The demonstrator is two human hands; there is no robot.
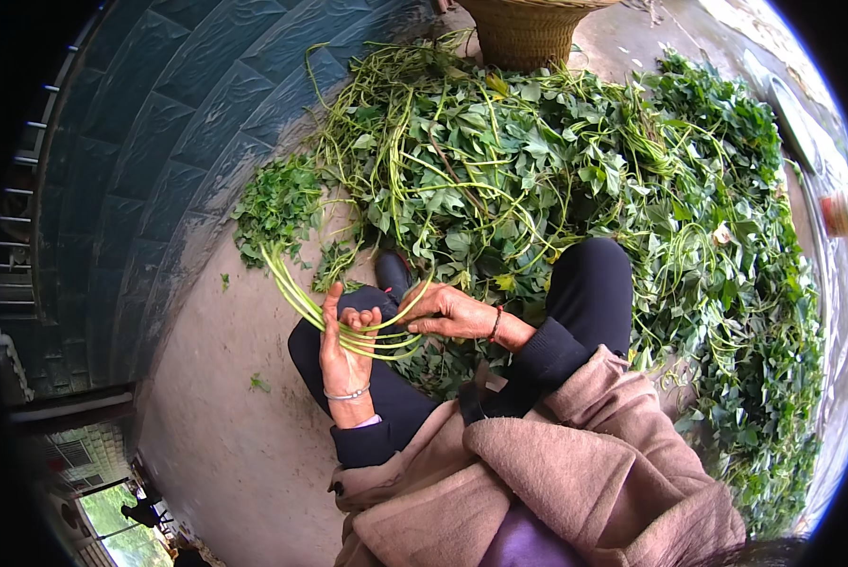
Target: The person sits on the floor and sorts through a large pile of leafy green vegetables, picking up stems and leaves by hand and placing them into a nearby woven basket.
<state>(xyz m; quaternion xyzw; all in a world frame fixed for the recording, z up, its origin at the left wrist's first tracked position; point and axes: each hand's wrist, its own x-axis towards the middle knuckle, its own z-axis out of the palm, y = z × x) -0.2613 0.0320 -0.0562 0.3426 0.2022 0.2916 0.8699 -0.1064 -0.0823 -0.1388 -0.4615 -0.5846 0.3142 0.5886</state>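
My left hand (pixel 346 347) holds a small bunch of long green stems (pixel 293 290) across the palm, its fingers curled around them. The leafy end of the bunch (pixel 278 202) hangs out to the left, over the concrete floor. To the right of that hand, the cut stem ends (pixel 395 347) fan out and bend. Beside them, my right hand (pixel 448 312) has thumb and fingers close together at a bent stem; whether it grips this stem is hard to tell. Both hands are above my knees. A big heap of leafy vines (pixel 487 170) spreads before me.
At the top, a woven basket (pixel 530 35) stands behind the heap. A dark tiled wall (pixel 183 106) rises at the left. Concrete floor (pixel 254 439) lies beside my legs. A red and white tub (pixel 840 215) sits at the right edge, near clear plastic sheeting (pixel 831 312).
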